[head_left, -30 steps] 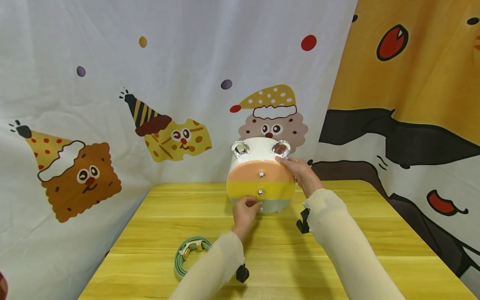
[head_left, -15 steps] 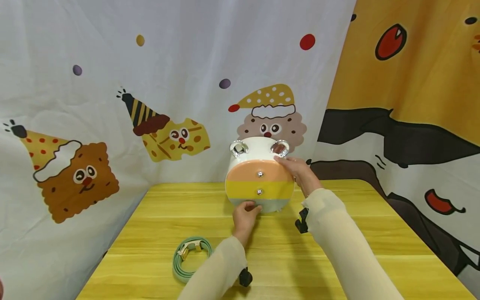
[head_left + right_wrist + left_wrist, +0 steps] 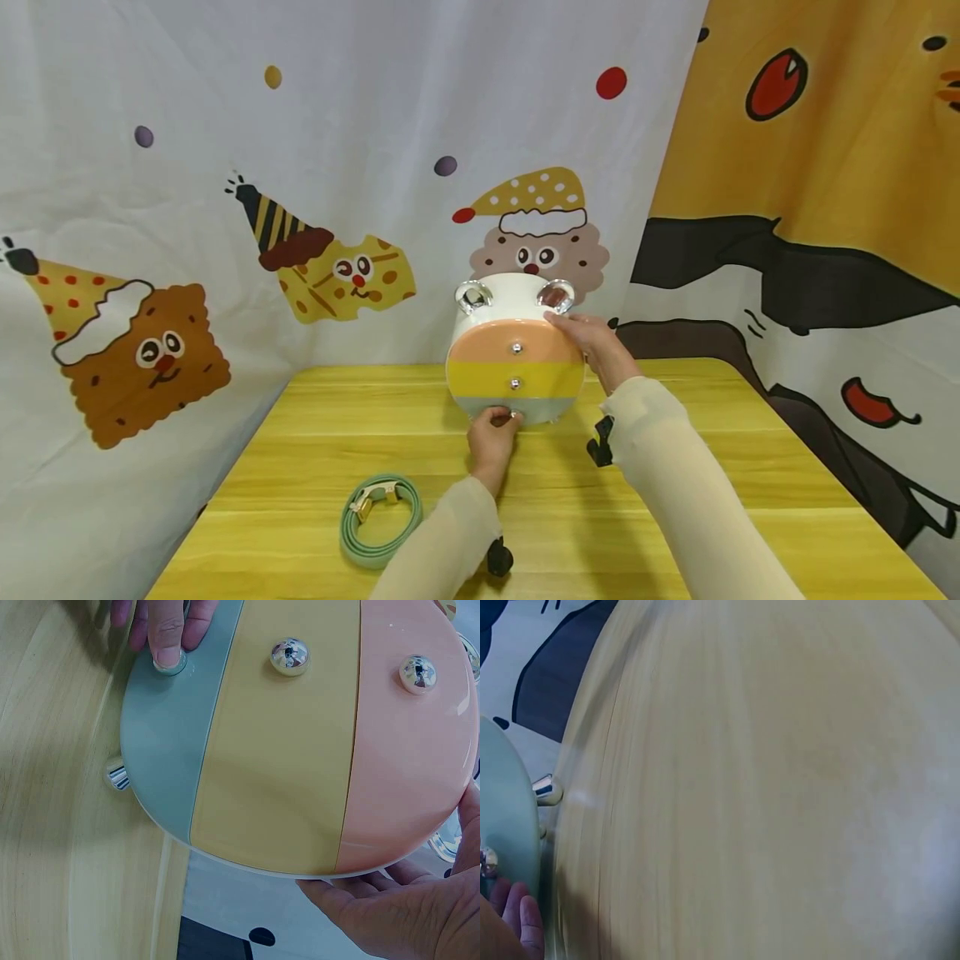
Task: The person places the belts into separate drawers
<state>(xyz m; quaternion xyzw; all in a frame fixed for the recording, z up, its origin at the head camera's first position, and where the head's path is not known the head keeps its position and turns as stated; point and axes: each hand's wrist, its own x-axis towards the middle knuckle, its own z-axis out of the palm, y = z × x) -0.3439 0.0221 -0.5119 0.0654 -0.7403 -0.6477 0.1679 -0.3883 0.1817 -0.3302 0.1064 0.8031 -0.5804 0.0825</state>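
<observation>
Box point(image 3: 516, 365), just right of centre in the head view, stands on the worktop point(image 3: 360, 402). Left hand point(image 3: 491, 446) pinches its lowest knob point(image 3: 513, 414); right hand point(image 3: 595, 340) grips its upper right. Working the bottom drawer point(image 3: 161, 757) seems the step; moving it calls for a braced box.

No text, label, brand, number or sign can be read on anything in any of the three views.
</observation>
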